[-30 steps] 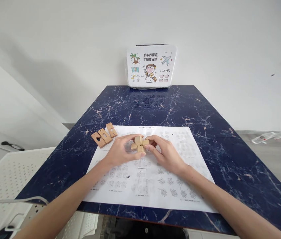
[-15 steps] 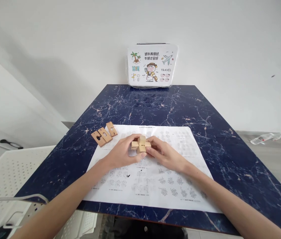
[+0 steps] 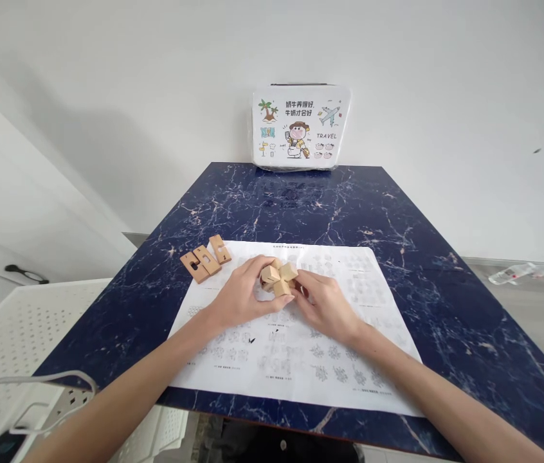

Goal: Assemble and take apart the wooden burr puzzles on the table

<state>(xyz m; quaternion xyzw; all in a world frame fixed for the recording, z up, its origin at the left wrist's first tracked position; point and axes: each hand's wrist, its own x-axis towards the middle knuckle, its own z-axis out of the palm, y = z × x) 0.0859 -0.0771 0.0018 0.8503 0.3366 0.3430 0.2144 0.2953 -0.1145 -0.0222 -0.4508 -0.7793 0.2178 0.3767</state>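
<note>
Between my two hands is a wooden burr puzzle [image 3: 280, 278] made of pale interlocking blocks, held above a printed sheet. My left hand [image 3: 245, 289] grips its left side, fingers behind and thumb along the near edge. From the right, my right hand [image 3: 325, 302] has its fingertips closed on the puzzle's right side. Part of the puzzle is hidden by my fingers. The white instruction sheet [image 3: 272, 379] with rows of small diagrams lies beneath both hands. Three flat wooden pieces with cut-outs [image 3: 206, 258] lie at the sheet's upper left corner, marked with numbers.
A dark blue marbled table [image 3: 301, 212] carries everything. At its far edge a white cartoon-printed case [image 3: 301, 128] leans on the wall. On the left stands a white perforated cart [image 3: 50, 321] with a cable [image 3: 60, 375]. A clear plastic bottle [image 3: 513, 273] lies on the floor at right.
The puzzle has been turned in my hands, so its blocks now face the camera at a different angle. The whole view has shifted slightly.
</note>
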